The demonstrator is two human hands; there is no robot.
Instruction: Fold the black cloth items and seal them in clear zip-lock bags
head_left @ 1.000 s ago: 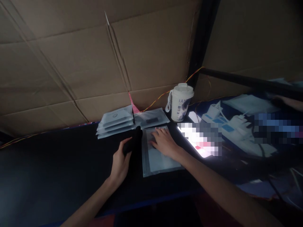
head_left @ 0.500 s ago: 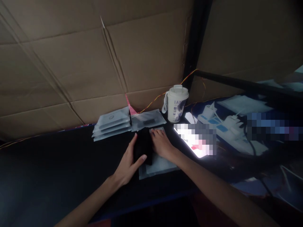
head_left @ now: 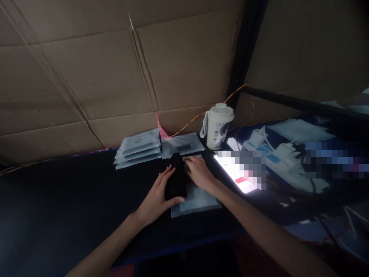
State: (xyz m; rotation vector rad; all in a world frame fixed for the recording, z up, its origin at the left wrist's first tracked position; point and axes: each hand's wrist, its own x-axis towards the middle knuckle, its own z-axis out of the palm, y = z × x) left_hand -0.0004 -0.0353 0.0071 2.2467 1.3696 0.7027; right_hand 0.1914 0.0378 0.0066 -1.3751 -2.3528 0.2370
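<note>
A dark bundle that looks like folded black cloth (head_left: 175,177) lies on the table between my hands. My left hand (head_left: 154,196) grips its left side, fingers along the far left edge and thumb across the near end. My right hand (head_left: 200,173) presses against its right side with the fingers bent, and the fingertips are partly hidden at the cloth's edge. Beneath the right hand and partly under the cloth is a frosted plastic bag (head_left: 201,204), flat on the table.
Behind lie a stack of several filled frosted bags (head_left: 138,144) and a single bag (head_left: 190,142). A lidded white cup (head_left: 218,129) stands right of them, near a lit phone (head_left: 227,169) and a power strip (head_left: 271,156) with plugs. Cardboard (head_left: 100,69) walls the back.
My left fingers have come further over the cloth, and the thumb has slid right along its near end. The bundle looks narrower and more gathered. The view has shifted slightly.
</note>
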